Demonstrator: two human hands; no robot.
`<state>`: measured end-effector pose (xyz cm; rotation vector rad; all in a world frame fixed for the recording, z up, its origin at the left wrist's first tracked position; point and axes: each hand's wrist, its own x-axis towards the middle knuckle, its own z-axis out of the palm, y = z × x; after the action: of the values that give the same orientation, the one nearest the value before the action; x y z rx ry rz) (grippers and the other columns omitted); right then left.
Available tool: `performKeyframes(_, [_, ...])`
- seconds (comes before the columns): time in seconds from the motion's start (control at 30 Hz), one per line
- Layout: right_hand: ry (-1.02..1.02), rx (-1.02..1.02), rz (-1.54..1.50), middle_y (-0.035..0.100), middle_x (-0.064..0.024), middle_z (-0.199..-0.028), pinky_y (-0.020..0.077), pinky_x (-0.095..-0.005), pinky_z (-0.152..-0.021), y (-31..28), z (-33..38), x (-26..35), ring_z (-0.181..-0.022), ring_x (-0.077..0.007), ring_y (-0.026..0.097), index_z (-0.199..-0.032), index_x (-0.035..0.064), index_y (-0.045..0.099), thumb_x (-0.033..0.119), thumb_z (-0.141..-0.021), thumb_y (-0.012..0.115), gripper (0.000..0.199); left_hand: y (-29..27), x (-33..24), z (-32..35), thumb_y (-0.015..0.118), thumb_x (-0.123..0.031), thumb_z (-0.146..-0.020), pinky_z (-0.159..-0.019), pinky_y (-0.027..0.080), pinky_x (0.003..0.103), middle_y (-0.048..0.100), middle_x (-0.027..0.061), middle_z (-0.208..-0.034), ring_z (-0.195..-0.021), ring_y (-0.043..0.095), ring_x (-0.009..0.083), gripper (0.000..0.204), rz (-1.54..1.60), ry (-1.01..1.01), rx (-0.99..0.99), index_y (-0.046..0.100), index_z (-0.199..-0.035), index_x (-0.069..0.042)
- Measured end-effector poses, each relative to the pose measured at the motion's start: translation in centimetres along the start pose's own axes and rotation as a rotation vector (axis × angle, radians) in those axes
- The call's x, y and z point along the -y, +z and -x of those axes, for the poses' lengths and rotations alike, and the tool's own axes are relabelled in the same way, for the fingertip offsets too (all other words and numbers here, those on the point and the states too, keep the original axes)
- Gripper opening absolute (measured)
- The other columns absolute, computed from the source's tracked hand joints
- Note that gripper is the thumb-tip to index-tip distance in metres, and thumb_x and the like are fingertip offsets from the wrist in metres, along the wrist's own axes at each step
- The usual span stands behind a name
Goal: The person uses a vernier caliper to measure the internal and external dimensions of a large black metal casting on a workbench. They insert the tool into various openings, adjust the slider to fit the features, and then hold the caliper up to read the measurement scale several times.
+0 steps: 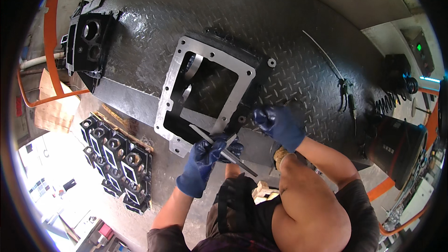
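Two blue-gloved hands work at frame centre: left hand (201, 163) fingers clamp a flat metal file (219, 149) against the grey housing flange (170, 88); right hand (279, 123) curled shut (contents hidden). Filing looks underway, unfinished.

A frame-shaped housing (205, 88) lies in the middle of the bench (289, 32). Its near edge is met by the left hand (203, 161), which holds a flat file (221, 149). The right hand (280, 123) rests on the bench just right of the housing. A second casting (88, 42) stands far left. More castings (116, 161) lie on the floor, lower left.
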<state>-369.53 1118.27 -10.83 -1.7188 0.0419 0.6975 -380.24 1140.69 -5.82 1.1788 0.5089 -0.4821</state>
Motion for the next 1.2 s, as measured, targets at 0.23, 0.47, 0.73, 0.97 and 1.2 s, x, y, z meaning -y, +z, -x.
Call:
performKeyframes(0.23, [-0.195, 0.032, 0.055, 0.060, -0.0031, -0.069, 0.0433, -0.0279, -0.053, -0.1, 0.5, -1.0, -0.058, -0.0121, 0.054, -0.098, 0.0059, 0.066, 0.031, -0.087, 0.064, 0.027, 0.5, -0.8, 0.0, 0.060, -0.013, -0.090, -0.085, 0.049, 0.030, 0.065, 0.0106, -0.107, -0.096, 0.062, 0.0172, 0.033, -0.010, 0.005, 0.014, 0.057, -0.118, 0.005])
performKeyframes(0.47, [0.295, 0.238, -0.515, 0.060, -0.0052, -0.068, 0.0444, -0.0282, -0.054, -0.6, 0.1, -0.5, -0.056, -0.0128, 0.055, -0.097, 0.0032, 0.066, 0.021, -0.089, 0.062, 0.020, 0.7, -1.2, -0.1, 0.060, -0.015, -0.091, -0.084, 0.051, 0.032, 0.065, 0.0140, -0.107, -0.097, 0.064, 0.0213, 0.036, 0.055, -0.035, 0.038, 0.054, -0.120, 0.006])
performKeyframes(0.73, [-0.624, -0.123, 0.716, 0.064, -0.0060, -0.069, 0.0440, -0.0357, -0.052, -0.7, -0.6, -1.3, -0.054, -0.0144, 0.056, -0.098, 0.0028, 0.067, 0.035, -0.090, 0.062, 0.034, 0.3, -0.4, 0.1, 0.058, -0.013, -0.092, -0.083, 0.051, 0.031, 0.065, 0.0128, -0.106, -0.095, 0.063, 0.0194, 0.033, 0.054, -0.026, 0.003, 0.056, -0.119, 0.005])
performKeyframes(0.97, [0.520, 0.489, -0.640, 0.064, -0.0093, -0.068, 0.0474, -0.0302, -0.054, -1.8, -1.0, 0.2, -0.054, -0.0157, 0.058, -0.092, 0.0013, 0.065, 0.029, -0.099, 0.043, 0.036, 0.7, -0.9, 0.1, 0.055, -0.013, -0.094, -0.081, 0.052, 0.030, 0.065, 0.0116, -0.104, -0.092, 0.064, 0.0184, 0.029, 0.028, -0.043, -0.008, 0.056, -0.118, 0.004])
performKeyframes(1.2, [-0.524, -0.034, 0.660, 0.067, -0.0078, -0.077, 0.0473, -0.0308, -0.054, -0.9, -0.3, -0.8, -0.058, -0.0165, 0.059, -0.094, 0.0048, 0.065, 0.025, -0.091, 0.058, 0.021, 1.0, -1.5, 0.0, 0.055, -0.011, -0.094, -0.083, 0.052, 0.031, 0.065, 0.0137, -0.106, -0.095, 0.065, 0.0211, 0.030, 0.050, -0.044, 0.023, 0.055, -0.119, 0.005])
